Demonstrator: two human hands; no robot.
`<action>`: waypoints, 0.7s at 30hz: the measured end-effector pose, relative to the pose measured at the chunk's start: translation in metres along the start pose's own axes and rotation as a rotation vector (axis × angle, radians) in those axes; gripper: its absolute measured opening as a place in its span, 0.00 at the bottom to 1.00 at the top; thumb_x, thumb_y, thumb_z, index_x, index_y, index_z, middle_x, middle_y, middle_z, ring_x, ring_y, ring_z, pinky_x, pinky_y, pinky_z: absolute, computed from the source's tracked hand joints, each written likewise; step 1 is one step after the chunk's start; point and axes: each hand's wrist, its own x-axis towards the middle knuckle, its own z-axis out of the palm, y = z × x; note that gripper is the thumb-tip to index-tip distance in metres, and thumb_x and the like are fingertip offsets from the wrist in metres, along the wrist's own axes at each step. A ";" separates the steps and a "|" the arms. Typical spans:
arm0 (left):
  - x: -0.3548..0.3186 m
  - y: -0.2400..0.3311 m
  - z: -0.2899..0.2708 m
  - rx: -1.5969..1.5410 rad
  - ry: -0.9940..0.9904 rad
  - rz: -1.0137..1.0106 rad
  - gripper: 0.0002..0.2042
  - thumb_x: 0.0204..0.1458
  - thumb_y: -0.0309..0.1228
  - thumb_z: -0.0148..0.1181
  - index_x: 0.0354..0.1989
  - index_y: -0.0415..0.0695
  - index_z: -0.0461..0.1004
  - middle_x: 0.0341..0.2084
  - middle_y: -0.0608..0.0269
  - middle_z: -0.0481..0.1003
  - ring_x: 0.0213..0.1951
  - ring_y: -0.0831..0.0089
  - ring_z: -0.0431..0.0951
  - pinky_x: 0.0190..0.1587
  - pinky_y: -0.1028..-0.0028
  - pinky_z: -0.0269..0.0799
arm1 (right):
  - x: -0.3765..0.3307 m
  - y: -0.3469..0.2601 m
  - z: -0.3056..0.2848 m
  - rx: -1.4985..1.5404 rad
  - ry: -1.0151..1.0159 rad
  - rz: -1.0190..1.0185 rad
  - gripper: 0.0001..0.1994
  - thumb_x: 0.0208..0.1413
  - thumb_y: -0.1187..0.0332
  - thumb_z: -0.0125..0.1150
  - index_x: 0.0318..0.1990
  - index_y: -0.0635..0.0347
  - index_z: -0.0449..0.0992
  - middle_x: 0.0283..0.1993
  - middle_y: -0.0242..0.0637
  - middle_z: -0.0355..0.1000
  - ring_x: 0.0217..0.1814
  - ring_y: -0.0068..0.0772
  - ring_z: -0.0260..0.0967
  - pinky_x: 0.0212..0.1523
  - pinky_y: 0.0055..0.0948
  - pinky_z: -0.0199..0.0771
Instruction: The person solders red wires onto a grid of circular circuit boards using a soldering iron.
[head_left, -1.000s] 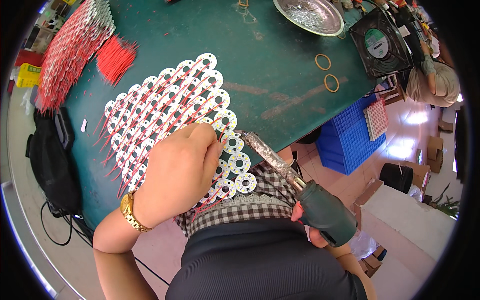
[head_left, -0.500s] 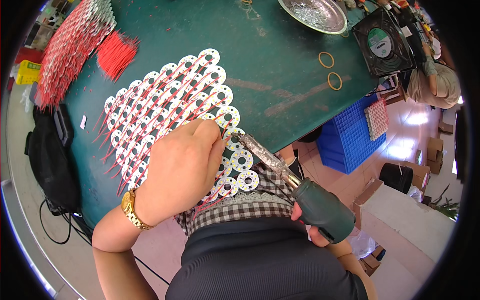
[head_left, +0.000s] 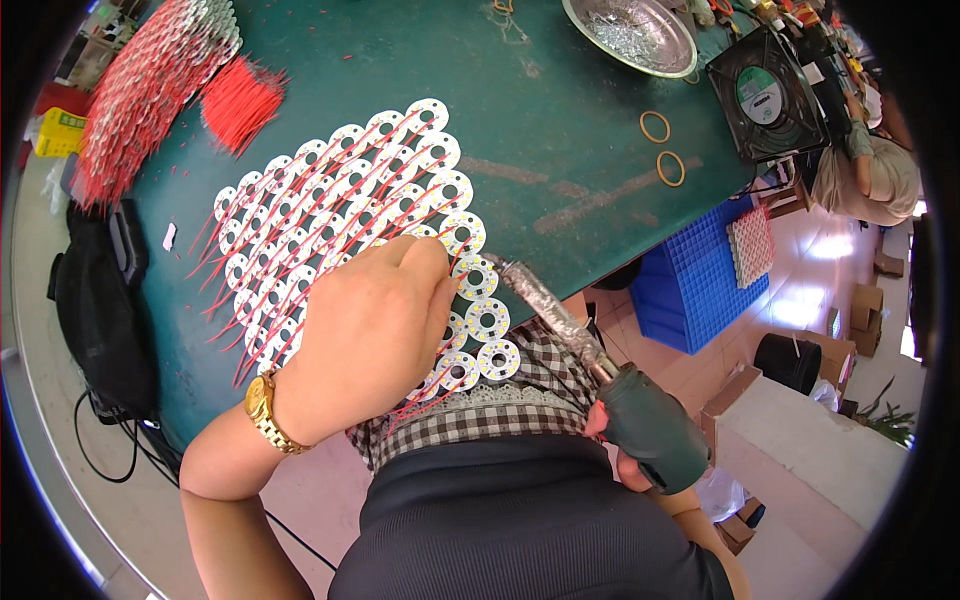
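Rows of round white ring-shaped circuit boards [head_left: 350, 185] with red wires lie on the green table, reaching its near edge. My left hand [head_left: 375, 325], wearing a gold watch [head_left: 262, 412], is over the near boards. Its thumb and fingers are pinched on a thin red wire [head_left: 452, 262], mostly hidden by the hand. My right hand [head_left: 632, 468] grips the dark green handle of a soldering iron [head_left: 560, 320]; the handle covers most of those fingers. The iron's tip is just right of my left fingertips, near the upper edge of a board [head_left: 475, 278].
A bundle of red wires [head_left: 242, 103] and stacked wired boards [head_left: 150, 100] lie at the far left. A metal bowl [head_left: 640, 50] of silvery bits, two rubber bands [head_left: 670, 168] and a black fan [head_left: 765, 95] are right. Beside the table stands a blue crate [head_left: 690, 280]; another person sits beyond.
The soldering iron's tip has moved slightly right and up, away from the board beside my left fingertips. My left hand keeps its pinch, and the whole view has shifted a little.
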 end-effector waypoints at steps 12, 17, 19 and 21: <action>-0.001 0.000 0.001 0.006 0.024 0.036 0.07 0.53 0.24 0.60 0.27 0.40 0.67 0.22 0.54 0.70 0.25 0.54 0.73 0.27 0.61 0.66 | -0.001 0.013 0.011 0.077 0.075 -0.060 0.24 0.58 0.48 0.54 0.33 0.66 0.75 0.31 0.38 0.72 0.31 0.33 0.69 0.31 0.28 0.67; -0.001 -0.001 0.001 0.007 0.033 0.039 0.07 0.53 0.24 0.60 0.27 0.40 0.67 0.22 0.54 0.70 0.25 0.54 0.73 0.27 0.61 0.66 | -0.003 0.016 0.012 0.082 0.067 -0.090 0.27 0.58 0.44 0.54 0.32 0.66 0.75 0.29 0.38 0.72 0.29 0.33 0.69 0.30 0.28 0.67; -0.001 -0.001 0.003 0.009 0.037 0.041 0.07 0.53 0.24 0.60 0.27 0.40 0.67 0.22 0.54 0.70 0.25 0.54 0.73 0.27 0.61 0.66 | -0.002 0.013 0.014 0.130 0.072 -0.021 0.28 0.58 0.43 0.54 0.31 0.66 0.74 0.28 0.38 0.72 0.27 0.33 0.68 0.29 0.29 0.66; -0.001 -0.001 0.003 0.006 0.048 0.044 0.07 0.52 0.24 0.60 0.27 0.40 0.67 0.22 0.54 0.69 0.25 0.55 0.73 0.27 0.61 0.66 | -0.003 0.016 0.014 0.117 0.068 -0.039 0.27 0.58 0.44 0.53 0.30 0.65 0.74 0.28 0.38 0.72 0.28 0.33 0.69 0.29 0.28 0.66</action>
